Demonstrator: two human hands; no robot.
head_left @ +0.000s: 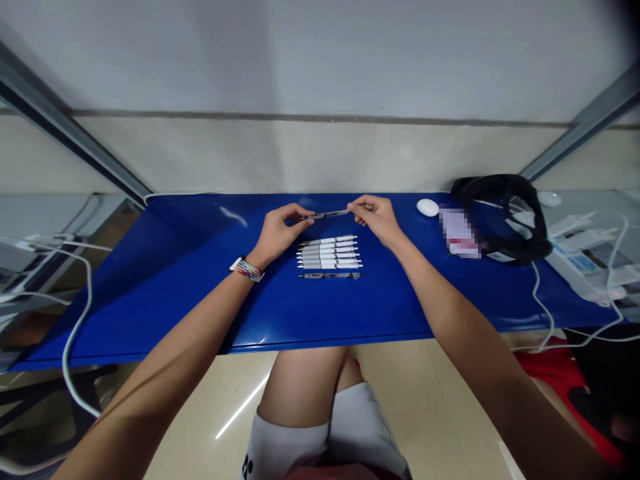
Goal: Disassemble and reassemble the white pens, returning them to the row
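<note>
My left hand (280, 235), a patterned band (249, 269) at its wrist, pinches one end of a pen (331, 214); my right hand (379, 218) pinches the other. I judge this the handling of a single pen, held level above the table; any move from here calls for a light grip and room above the pens below. Those are a close row of white pens (329, 253), with a darker pen (331, 275) lying on my side of them.

At the far left, a pale cable (88, 293) hangs by the blue table (175, 287), under a plain wall (350, 157). Rightward lie a white rounded object (428, 208), a blurred-out item (461, 233), a black strap (541, 227) and white power strips (580, 263); beyond my right arm, red cloth (555, 370) shows.
</note>
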